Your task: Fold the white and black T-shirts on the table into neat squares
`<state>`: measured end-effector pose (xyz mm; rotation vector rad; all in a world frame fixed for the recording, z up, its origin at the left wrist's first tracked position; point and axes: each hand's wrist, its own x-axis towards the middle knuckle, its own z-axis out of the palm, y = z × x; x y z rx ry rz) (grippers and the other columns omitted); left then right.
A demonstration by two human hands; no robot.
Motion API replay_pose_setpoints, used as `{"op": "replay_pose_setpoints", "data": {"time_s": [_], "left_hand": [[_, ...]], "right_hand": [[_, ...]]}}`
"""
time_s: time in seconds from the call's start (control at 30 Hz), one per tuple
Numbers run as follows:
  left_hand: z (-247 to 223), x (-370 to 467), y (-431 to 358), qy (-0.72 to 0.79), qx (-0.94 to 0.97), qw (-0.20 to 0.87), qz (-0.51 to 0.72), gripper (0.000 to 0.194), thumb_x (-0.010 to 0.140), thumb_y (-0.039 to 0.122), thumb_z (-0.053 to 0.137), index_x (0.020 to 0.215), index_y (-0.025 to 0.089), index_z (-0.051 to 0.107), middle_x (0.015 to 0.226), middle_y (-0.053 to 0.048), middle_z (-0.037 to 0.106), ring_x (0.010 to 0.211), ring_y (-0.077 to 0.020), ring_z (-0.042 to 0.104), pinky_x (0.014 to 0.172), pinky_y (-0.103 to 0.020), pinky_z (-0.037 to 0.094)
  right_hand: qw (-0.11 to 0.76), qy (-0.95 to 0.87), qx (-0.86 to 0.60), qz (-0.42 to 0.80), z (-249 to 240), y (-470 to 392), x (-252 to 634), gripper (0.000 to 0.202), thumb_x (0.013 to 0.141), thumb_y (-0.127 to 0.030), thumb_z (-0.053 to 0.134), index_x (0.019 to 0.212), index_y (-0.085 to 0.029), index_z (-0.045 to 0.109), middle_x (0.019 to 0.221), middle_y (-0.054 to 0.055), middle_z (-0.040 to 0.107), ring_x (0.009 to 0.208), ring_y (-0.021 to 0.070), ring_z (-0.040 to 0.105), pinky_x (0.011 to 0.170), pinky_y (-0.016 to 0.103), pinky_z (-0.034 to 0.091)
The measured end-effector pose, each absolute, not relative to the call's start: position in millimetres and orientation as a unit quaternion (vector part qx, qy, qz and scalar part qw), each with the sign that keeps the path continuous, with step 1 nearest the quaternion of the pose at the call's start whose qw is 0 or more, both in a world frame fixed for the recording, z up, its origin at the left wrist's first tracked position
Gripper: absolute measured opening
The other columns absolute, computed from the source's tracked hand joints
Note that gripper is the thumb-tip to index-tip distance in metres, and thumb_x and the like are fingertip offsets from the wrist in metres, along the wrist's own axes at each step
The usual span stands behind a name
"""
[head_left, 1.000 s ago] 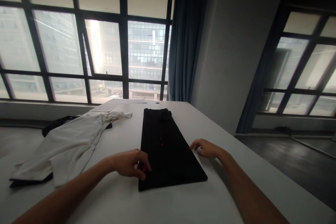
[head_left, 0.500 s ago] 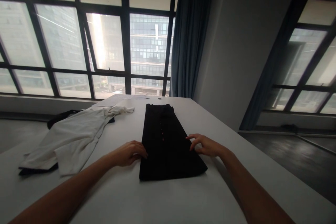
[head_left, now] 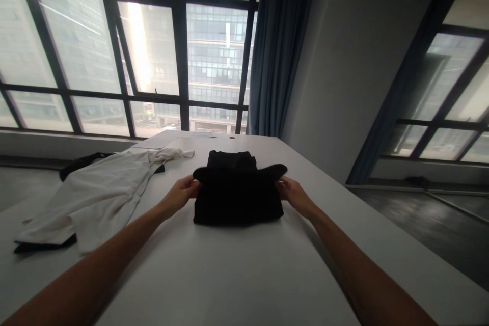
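Observation:
A black folded garment (head_left: 239, 198) lies in front of me, its near part doubled up and over toward the far side. The raised edge stands slightly off the layer beneath, and the narrower far end shows behind it. At the left corner of that edge, my left hand (head_left: 185, 191) is closed on the cloth between thumb and fingers. My right hand (head_left: 292, 194) pinches the opposite corner, its fingertips partly hidden by the fabric. Whether the garment is a shirt or a skirt I cannot tell.
The garment rests on a long white table (head_left: 229, 275). To the left lie a crumpled white garment (head_left: 103, 196) and dark cloth (head_left: 86, 162) behind it. Paper sheets (head_left: 155, 141) are at the far end. Beyond stand windows and a blue curtain (head_left: 275, 51).
Both hands have taken the garment's near edge and moved it up and away from me, folding it over. The garment now looks shorter. The view has tilted slightly down.

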<state>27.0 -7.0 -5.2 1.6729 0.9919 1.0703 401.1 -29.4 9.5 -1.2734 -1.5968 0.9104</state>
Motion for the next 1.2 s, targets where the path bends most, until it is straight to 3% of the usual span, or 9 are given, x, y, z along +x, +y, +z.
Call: {"op": "replay_pose_setpoints", "data": {"time_s": [0.07, 0.17, 0.33, 0.43, 0.6, 0.73, 0.93, 1.07, 1.2], "left_hand": [[-13.5, 28.1, 6.3, 0.458, 0.625, 0.427, 0.466, 0.066, 0.086, 0.055, 0.057, 0.139, 0.016, 0.05, 0.104, -0.01, 0.071, 0.088, -0.0217, 0.068, 0.079, -0.038, 0.054], [-24.6, 25.0, 12.7, 0.527, 0.638, 0.37, 0.422, 0.071, 0.088, 0.054, 0.051, 0.146, 0.015, 0.039, 0.116, -0.014, 0.067, 0.092, -0.0212, 0.068, 0.081, -0.036, 0.053], [-26.3, 22.5, -1.4, 0.54, 0.752, 0.234, 0.297, 0.068, 0.079, 0.059, 0.058, 0.133, 0.017, 0.055, 0.108, -0.01, 0.071, 0.079, -0.0211, 0.068, 0.075, -0.034, 0.051], [-22.7, 26.0, -11.1, 0.546, 0.768, 0.224, 0.248, 0.064, 0.077, 0.057, 0.059, 0.128, 0.018, 0.059, 0.091, -0.005, 0.072, 0.07, -0.02, 0.066, 0.068, -0.031, 0.049], [-19.1, 29.0, -16.9, 0.547, 0.766, 0.215, 0.261, 0.052, 0.077, 0.05, 0.06, 0.119, 0.02, 0.065, 0.084, -0.002, 0.069, 0.07, -0.0198, 0.065, 0.066, -0.03, 0.048], [-20.1, 24.4, -14.7, 0.551, 0.763, 0.231, 0.247, 0.049, 0.076, 0.051, 0.059, 0.112, 0.02, 0.069, 0.08, -0.002, 0.069, 0.07, -0.0196, 0.065, 0.064, -0.029, 0.047], [-21.1, 19.9, -16.6, 0.555, 0.755, 0.269, 0.224, 0.052, 0.074, 0.05, 0.059, 0.114, 0.018, 0.067, 0.07, 0.0, 0.068, 0.064, -0.0186, 0.064, 0.061, -0.029, 0.045], [-19.5, 25.9, -20.4, 0.55, 0.758, 0.283, 0.208, 0.051, 0.072, 0.047, 0.058, 0.11, 0.014, 0.067, 0.058, 0.002, 0.062, 0.059, -0.0189, 0.062, 0.059, -0.029, 0.044], [-9.3, 27.7, -28.9, 0.554, 0.751, 0.3, 0.196, 0.045, 0.066, 0.039, 0.061, 0.104, 0.016, 0.069, 0.055, 0.004, 0.061, 0.058, -0.0188, 0.061, 0.058, -0.029, 0.043]], "right_hand": [[0.447, -0.603, -0.576, 0.324, -6.4, -11.3, 399.0, 0.051, 0.093, -0.051, 0.05, 0.132, -0.017, 0.053, 0.099, 0.01, 0.07, 0.082, 0.0196, 0.066, 0.073, 0.032, 0.054], [0.392, -0.625, -0.629, 0.244, -20.1, -1.2, 399.4, 0.05, 0.095, -0.044, 0.05, 0.136, -0.015, 0.05, 0.104, 0.011, 0.069, 0.087, 0.0193, 0.066, 0.078, 0.031, 0.052], [0.321, -0.652, -0.655, 0.209, -15.8, -15.7, 401.2, 0.055, 0.09, -0.049, 0.058, 0.132, -0.014, 0.054, 0.096, 0.008, 0.069, 0.076, 0.0176, 0.065, 0.072, 0.029, 0.05], [0.295, -0.639, -0.66, 0.264, -9.0, -25.6, 401.6, 0.065, 0.088, -0.055, 0.059, 0.134, -0.01, 0.051, 0.075, 0.003, 0.065, 0.061, 0.0149, 0.06, 0.061, 0.027, 0.046], [0.324, -0.677, -0.566, 0.341, -6.1, -33.7, 403.1, 0.069, 0.075, -0.045, 0.076, 0.132, -0.014, 0.053, 0.059, -0.008, 0.051, 0.054, 0.0109, 0.049, 0.054, 0.024, 0.037], [0.375, -0.675, -0.523, 0.36, -5.4, -34.1, 401.9, 0.061, 0.07, -0.04, 0.078, 0.123, -0.015, 0.059, 0.058, -0.01, 0.043, 0.054, 0.0094, 0.046, 0.057, 0.025, 0.039], [0.421, -0.587, -0.552, 0.416, -7.9, -33.4, 396.4, 0.046, 0.076, -0.03, 0.071, 0.118, -0.02, 0.056, 0.073, -0.005, 0.055, 0.064, 0.0119, 0.058, 0.059, 0.026, 0.051], [0.379, -0.611, -0.618, 0.318, -13.5, -30.5, 391.0, 0.033, 0.08, -0.016, 0.063, 0.113, -0.017, 0.059, 0.068, -0.006, 0.052, 0.051, 0.008, 0.05, 0.047, 0.02, 0.042], [0.354, -0.627, -0.639, 0.272, -7.5, -34.1, 390.9, 0.034, 0.073, -0.007, 0.066, 0.106, -0.015, 0.064, 0.063, -0.006, 0.052, 0.05, 0.0066, 0.048, 0.047, 0.018, 0.038]]}}
